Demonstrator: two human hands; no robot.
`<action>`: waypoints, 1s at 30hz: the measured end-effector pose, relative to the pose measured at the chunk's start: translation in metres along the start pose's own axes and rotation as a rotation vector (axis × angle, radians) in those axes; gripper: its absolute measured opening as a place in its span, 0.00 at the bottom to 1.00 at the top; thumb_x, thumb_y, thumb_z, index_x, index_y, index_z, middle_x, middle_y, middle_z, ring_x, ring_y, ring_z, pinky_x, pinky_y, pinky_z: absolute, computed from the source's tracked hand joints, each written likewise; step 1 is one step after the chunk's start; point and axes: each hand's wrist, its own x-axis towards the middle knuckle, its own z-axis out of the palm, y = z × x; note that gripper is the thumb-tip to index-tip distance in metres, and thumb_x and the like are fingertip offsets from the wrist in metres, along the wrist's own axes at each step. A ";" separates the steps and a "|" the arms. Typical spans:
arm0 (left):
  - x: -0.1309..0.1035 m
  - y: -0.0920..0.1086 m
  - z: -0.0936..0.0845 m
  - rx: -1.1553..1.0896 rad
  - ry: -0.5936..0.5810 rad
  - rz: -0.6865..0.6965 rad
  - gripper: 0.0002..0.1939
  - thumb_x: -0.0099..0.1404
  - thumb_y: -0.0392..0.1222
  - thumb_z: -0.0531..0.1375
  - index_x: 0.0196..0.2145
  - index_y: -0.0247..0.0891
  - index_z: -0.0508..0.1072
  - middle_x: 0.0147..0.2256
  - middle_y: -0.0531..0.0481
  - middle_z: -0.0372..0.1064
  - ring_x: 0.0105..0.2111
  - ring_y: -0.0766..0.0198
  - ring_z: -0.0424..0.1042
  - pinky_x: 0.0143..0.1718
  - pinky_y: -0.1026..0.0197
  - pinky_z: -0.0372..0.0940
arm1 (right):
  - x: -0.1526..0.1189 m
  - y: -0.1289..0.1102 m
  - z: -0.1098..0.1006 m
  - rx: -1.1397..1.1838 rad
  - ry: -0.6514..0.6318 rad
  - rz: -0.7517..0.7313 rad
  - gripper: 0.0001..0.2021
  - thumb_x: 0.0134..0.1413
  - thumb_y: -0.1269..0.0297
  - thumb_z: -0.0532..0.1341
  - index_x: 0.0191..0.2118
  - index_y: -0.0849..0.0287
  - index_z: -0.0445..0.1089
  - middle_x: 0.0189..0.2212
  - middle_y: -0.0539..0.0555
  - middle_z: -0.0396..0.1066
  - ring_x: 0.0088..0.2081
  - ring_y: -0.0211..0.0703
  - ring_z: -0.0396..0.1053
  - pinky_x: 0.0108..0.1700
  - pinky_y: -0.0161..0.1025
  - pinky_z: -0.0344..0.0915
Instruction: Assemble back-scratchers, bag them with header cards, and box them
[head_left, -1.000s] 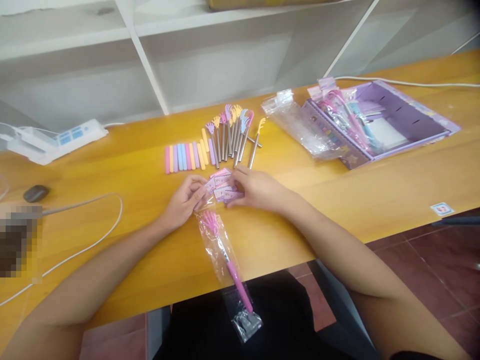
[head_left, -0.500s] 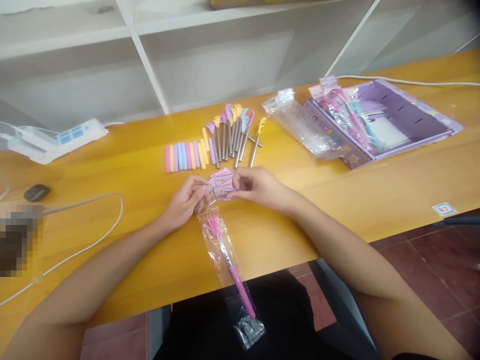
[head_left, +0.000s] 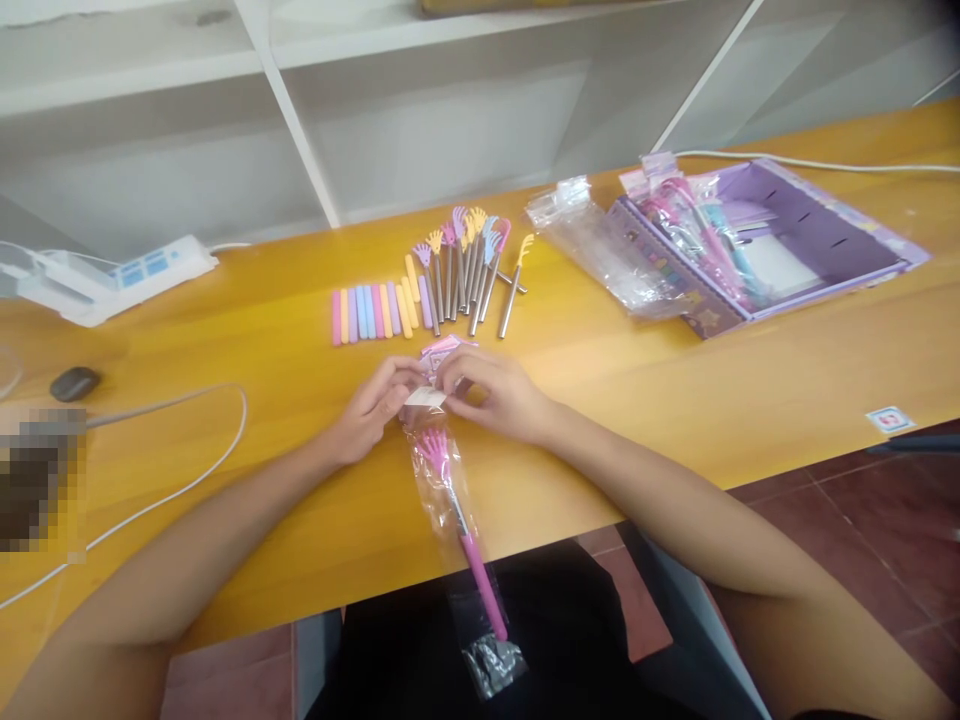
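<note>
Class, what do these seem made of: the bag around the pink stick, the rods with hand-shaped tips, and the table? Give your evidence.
Bag: apparently thin, glossy plastic film; transparent, with bright creases. Rods: probably polished metal; silvery with light streaks. Table: wood or wood-look laminate; faintly streaked yellow-brown with a soft sheen.

We see a clear plastic bag (head_left: pixel 466 480), glossy and crinkled, around a scratcher (head_left: pixel 471 548) whose plastic handle (head_left: pixel 484 588) is smooth and whose rod (head_left: pixel 457 507) is shiny metal. The card (head_left: pixel 425 397) looks like smooth paper. We also find bare rods (head_left: pixel 449 285) of polished metal, smooth matt sticks (head_left: pixel 378 312), a box (head_left: pixel 720 308) of stiff cardboard, a satiny wood-look table (head_left: pixel 262 340) and a garment (head_left: pixel 562 620) of matt cloth.
</note>
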 end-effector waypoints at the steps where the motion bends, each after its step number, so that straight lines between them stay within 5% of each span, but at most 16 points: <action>1: -0.001 0.000 0.001 -0.025 -0.031 0.023 0.25 0.78 0.63 0.57 0.62 0.44 0.67 0.49 0.43 0.74 0.35 0.62 0.72 0.37 0.59 0.69 | 0.000 0.000 -0.002 -0.003 0.009 0.045 0.06 0.73 0.66 0.63 0.40 0.57 0.68 0.40 0.54 0.75 0.43 0.39 0.74 0.44 0.39 0.74; 5: -0.001 0.000 0.003 0.001 -0.065 0.024 0.23 0.80 0.56 0.59 0.65 0.47 0.63 0.52 0.43 0.75 0.34 0.64 0.74 0.39 0.58 0.71 | 0.000 0.000 -0.007 0.024 0.066 0.180 0.09 0.72 0.60 0.64 0.39 0.57 0.67 0.38 0.54 0.73 0.36 0.37 0.72 0.38 0.37 0.73; 14: 0.001 -0.006 0.002 -0.008 0.050 -0.107 0.21 0.81 0.57 0.57 0.62 0.44 0.63 0.33 0.51 0.78 0.29 0.62 0.77 0.33 0.60 0.69 | -0.001 0.002 -0.010 0.044 0.064 0.228 0.07 0.72 0.61 0.66 0.45 0.58 0.71 0.37 0.51 0.75 0.33 0.34 0.72 0.38 0.37 0.70; 20: 0.002 -0.002 0.001 -0.025 0.048 -0.131 0.23 0.80 0.60 0.57 0.61 0.42 0.64 0.32 0.49 0.80 0.30 0.59 0.81 0.35 0.57 0.72 | -0.002 0.004 -0.008 0.098 0.057 0.280 0.12 0.71 0.60 0.67 0.54 0.58 0.69 0.39 0.51 0.75 0.33 0.35 0.72 0.39 0.37 0.71; 30: 0.004 0.000 0.001 -0.085 0.087 -0.131 0.25 0.77 0.61 0.60 0.61 0.42 0.68 0.39 0.47 0.82 0.30 0.59 0.80 0.36 0.57 0.74 | -0.001 0.004 -0.010 0.051 -0.021 0.236 0.07 0.73 0.63 0.64 0.51 0.58 0.73 0.41 0.53 0.76 0.35 0.36 0.72 0.40 0.37 0.70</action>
